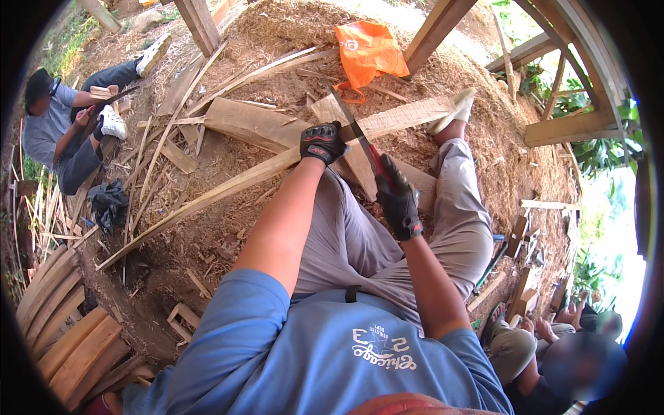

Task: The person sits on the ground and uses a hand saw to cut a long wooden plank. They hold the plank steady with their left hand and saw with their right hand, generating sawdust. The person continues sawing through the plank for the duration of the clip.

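A long, pale wooden strip point(228, 193) runs slantwise across my lap, from the ground at lower left up to my right foot. My left hand point(324, 143), in a black glove, is closed around it near its middle. In my gloved right hand point(399, 200) is the red-and-black handle of a machete point(351, 119). Its long blade points up and away, crossing the strip just right of my left hand; whether it touches the wood I cannot tell. Beneath the strip lie a thick timber point(252, 126) and another wooden block point(360, 166).
An orange bag point(370, 52) lies beyond the strip. At far left a seated person point(52, 124) holds a blade and a wood piece. A black plastic bag point(108, 205), curved timbers point(76, 346) and shavings cover the ground. Wooden posts point(439, 34) stand ahead; people point(526, 346) sit at lower right.
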Tool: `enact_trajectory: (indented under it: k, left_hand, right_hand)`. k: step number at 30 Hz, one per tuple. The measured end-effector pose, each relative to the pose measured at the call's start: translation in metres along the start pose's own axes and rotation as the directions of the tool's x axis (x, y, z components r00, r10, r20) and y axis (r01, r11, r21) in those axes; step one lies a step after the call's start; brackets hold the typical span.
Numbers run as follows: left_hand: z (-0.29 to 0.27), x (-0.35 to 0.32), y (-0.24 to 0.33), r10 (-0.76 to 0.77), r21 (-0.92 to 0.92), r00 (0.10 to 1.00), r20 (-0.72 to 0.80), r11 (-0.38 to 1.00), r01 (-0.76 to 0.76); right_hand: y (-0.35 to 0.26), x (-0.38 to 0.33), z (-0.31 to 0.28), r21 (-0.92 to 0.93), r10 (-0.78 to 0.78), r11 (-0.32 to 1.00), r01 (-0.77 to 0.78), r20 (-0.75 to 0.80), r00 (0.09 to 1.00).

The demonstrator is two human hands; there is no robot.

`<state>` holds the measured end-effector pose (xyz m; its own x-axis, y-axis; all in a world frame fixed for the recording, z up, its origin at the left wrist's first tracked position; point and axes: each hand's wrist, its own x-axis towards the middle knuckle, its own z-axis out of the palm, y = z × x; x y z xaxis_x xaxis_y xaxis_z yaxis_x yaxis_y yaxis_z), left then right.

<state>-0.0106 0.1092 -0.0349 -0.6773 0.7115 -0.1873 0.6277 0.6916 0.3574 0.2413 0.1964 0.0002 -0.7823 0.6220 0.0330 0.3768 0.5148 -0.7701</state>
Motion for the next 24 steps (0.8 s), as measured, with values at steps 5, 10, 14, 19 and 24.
enact_trajectory:
  k: [5, 10, 14, 19, 24]
  left_hand:
    - [-0.002, 0.001, 0.002, -0.014, 0.025, 1.0, 0.003, 1.0, 0.014]
    - [-0.011, -0.001, 0.01, -0.028, 0.035, 0.998, 0.048, 0.999, 0.027]
    - [-0.006, 0.0, 0.004, -0.025, 0.039, 0.999, 0.037, 0.999, 0.024]
    - [-0.004, 0.001, 0.006, -0.021, 0.041, 0.999, 0.027, 0.999, 0.02]
    - [-0.01, -0.002, 0.01, -0.041, 0.028, 0.997, 0.073, 0.999, 0.039]
  right_hand:
    - [-0.008, -0.015, 0.007, 0.095, -0.064, 0.993, 0.067, -0.033, 0.997]
    - [0.027, -0.018, 0.0, 0.085, -0.121, 0.989, 0.12, 0.01, 0.993]
    - [0.02, -0.02, 0.005, -0.023, 0.032, 0.999, -0.031, 0.053, 0.998]
    - [-0.038, -0.032, -0.039, 0.103, 0.019, 0.995, -0.017, -0.016, 1.0]
    - [-0.054, -0.074, -0.088, -0.062, -0.108, 0.993, 0.104, -0.06, 0.992]
